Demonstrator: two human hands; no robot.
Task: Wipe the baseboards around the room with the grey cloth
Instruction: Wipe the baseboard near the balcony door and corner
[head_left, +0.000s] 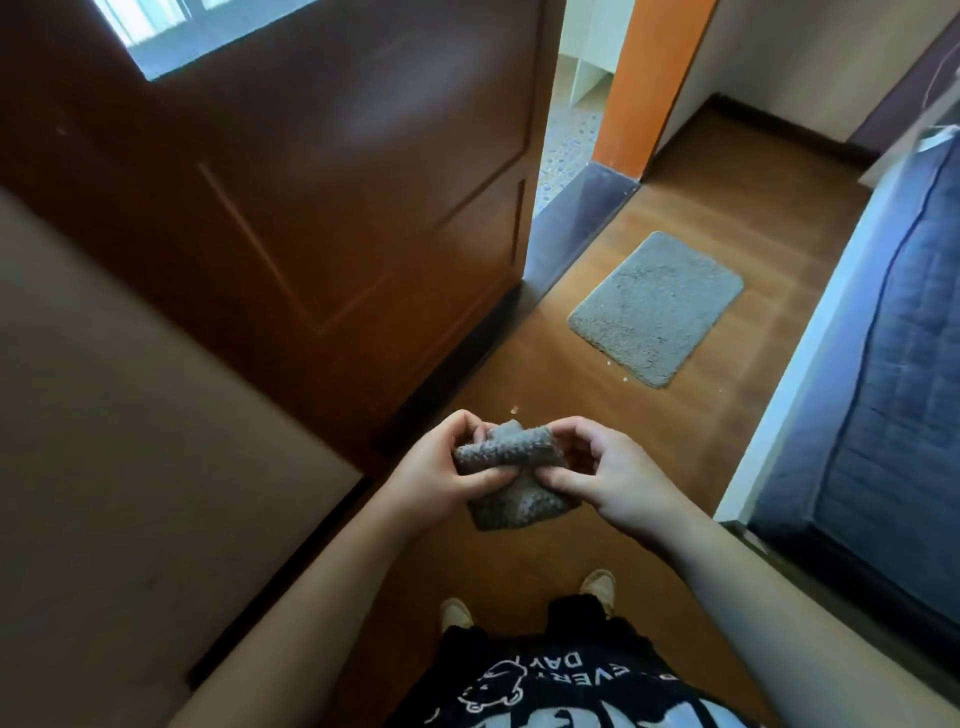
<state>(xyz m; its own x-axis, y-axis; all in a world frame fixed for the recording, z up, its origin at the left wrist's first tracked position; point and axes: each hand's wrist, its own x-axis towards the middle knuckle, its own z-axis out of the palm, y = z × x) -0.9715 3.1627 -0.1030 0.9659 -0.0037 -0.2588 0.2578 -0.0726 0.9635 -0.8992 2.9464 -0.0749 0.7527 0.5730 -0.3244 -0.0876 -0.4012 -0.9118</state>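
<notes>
Two hands, left hand (441, 475) and right hand (613, 480), each pinching one end of the folded cloth (511, 475) held crosswise above the floor (597, 410); dark baseboard (291, 566) lies lower left, nearer the left hand.

From my feed, the grey cloth (506, 470) is bunched between both hands, so its folded inner faces and the part behind the left hand (441, 478) and right hand (618, 483) are hidden; I cannot tell its full shape. The fingertips of each grip vanish behind the fabric. The dark baseboard (291, 577) along the left wall is in shadow and cut off by my left forearm. The bed (893, 395) runs out of the right edge. The shirt print (550, 686) is cut by the bottom edge and only partly legible. My shoes (600, 584) are half covered by clothing.
</notes>
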